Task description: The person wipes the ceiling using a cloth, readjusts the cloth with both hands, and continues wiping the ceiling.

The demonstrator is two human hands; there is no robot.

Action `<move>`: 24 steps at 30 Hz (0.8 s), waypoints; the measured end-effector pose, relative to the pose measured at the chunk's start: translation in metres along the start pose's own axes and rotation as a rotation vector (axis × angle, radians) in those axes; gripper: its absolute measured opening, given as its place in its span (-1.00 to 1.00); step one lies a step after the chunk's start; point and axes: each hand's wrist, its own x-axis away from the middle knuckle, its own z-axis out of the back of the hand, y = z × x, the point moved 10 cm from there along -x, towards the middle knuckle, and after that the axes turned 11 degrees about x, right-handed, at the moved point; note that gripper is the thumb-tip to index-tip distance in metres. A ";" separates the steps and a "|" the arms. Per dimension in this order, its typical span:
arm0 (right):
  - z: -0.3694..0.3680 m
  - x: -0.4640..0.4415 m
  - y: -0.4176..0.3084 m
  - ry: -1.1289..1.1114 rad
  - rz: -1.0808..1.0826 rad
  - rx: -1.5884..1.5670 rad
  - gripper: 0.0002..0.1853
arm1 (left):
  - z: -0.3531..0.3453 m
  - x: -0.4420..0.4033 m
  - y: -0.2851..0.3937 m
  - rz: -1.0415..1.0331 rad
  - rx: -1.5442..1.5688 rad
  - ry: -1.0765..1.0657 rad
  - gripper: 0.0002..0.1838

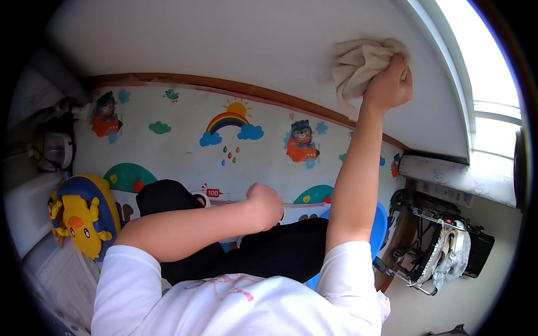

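Note:
My right hand (390, 84) reaches up at the end of an outstretched arm, fingers closed around a bunched beige cloth (364, 64). The cloth lies pressed against the plain white wall (235, 39), close to the bright window, and its left edge is slightly blurred. My left hand (265, 203) is curled into a fist in front of my body, above my dark trousers (280, 246). Its fingers are turned away, so anything inside them is hidden. Below the white wall, a brown trim strip (246, 89) runs above a cartoon-patterned wall covering (185, 112).
To the right is the window (496, 67) with its white frame, above a worn sill (459, 176). A folded stroller-like frame (426, 241) with cloths on it stands below. A blue plastic object (380, 227) is beside my right arm; a yellow-and-blue toy (84, 215) is at left.

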 end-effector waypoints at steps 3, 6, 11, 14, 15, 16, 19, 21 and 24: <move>-0.014 0.000 0.017 -0.168 -0.029 0.223 -0.61 | 0.003 -0.002 -0.002 0.014 -0.009 0.001 -0.66; -0.017 0.013 0.035 -0.286 -0.025 0.355 -0.61 | -0.002 -0.005 -0.002 0.023 -0.020 -0.005 -0.67; 0.006 0.002 -0.006 -0.033 0.107 0.087 -0.61 | 0.000 -0.005 0.001 0.066 -0.015 -0.028 -0.71; -0.001 -0.005 -0.001 -0.023 0.160 0.264 -0.61 | 0.014 0.006 0.003 0.035 0.075 0.013 -0.71; -0.006 0.000 0.005 -0.085 0.159 0.313 -0.61 | 0.016 0.006 0.002 0.025 0.063 0.020 -0.72; -0.009 0.006 0.012 -0.150 0.154 0.361 -0.61 | 0.016 0.006 0.002 0.017 0.053 0.026 -0.72; -0.017 0.023 0.043 -0.337 0.052 0.430 -0.61 | 0.014 0.008 0.003 -0.005 0.015 0.036 -0.72; -0.006 0.017 0.036 -0.234 0.062 0.311 -0.62 | 0.014 0.007 0.005 -0.020 -0.002 0.057 -0.72; -0.002 -0.001 -0.001 -0.137 0.061 0.174 -0.65 | 0.012 0.009 0.005 -0.028 -0.015 0.089 -0.72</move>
